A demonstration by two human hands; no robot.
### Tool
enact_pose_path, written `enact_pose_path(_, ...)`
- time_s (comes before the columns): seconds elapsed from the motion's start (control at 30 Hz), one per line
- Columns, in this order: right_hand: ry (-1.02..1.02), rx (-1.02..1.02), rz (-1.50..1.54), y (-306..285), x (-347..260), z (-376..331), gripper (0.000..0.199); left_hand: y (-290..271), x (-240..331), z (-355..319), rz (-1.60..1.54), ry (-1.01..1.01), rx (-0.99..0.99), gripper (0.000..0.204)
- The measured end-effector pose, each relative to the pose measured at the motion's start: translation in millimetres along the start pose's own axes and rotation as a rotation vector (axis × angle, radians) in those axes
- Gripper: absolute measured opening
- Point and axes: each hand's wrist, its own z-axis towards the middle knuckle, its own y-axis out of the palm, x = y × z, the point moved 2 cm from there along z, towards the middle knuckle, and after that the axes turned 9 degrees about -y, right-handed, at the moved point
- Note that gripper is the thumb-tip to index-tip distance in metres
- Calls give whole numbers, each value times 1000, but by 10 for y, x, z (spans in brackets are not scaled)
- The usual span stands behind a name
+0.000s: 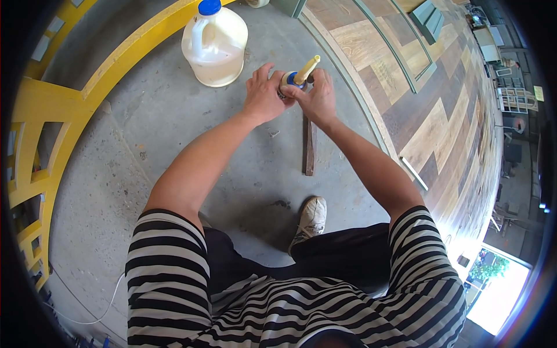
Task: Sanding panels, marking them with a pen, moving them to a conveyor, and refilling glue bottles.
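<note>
Both hands meet over the concrete floor (174,145), out in front of the person's knees. Left hand (264,95) curls around the body of a small glue bottle (288,81), fingers wrapped close so most of the bottle is hidden; only a blue collar and a pale yellow tapered nozzle (307,68) stick up between the two hands. Right hand (318,98) closes on the bottle from the other side, thumb and fingers pinched up near the collar at the base of the nozzle.

The bottle looks like thin squeezable plastic: light, soft-walled, likely to give under a hard grip and push glue out of the tip. It is best held around the body with an even, gentle wrap, while the stiffer collar takes any twisting. The nozzle is slim and probably tacky, a poor place to grab.

Just beyond the hands stands a large translucent jug (214,43) with a blue cap, partly filled with pale liquid; it is probably heavy, best lifted by its moulded handle. A narrow dark wood strip (309,148) lies flat on the floor below the right hand. A yellow frame (69,93) curves along the left, and a patterned wood panel (429,116) lies to the right.
</note>
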Motion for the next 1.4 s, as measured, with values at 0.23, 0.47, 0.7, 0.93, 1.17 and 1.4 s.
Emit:
enact_pose_path(0.23, 2, -443, 381, -379, 19, 220, 59, -13, 7, 5, 17, -9, -13, 65)
enact_pose_path(0.47, -15, -420, 367, -314, 109, 266, 45, 4, 9, 29, -11, -25, -29, 65)
enact_pose_path(0.7, 87, -179, 261, -82, 85, 96, 50, 1, -7, 29, -39, -24, -38, 63)
enact_pose_path(0.93, 168, -118, 201, -90, 59, 52, 62, 6, 10, 18, -2, -35, -53, 65)
enact_pose_path(1.17, 60, -429, 451, -306, 150, 172, 47, -39, 48, 19, 0, -61, -68, 63)
enact_pose_path(1.4, -14, -448, 378, -300, 129, 220, 48, -34, 45, 10, -10, -64, -81, 63)
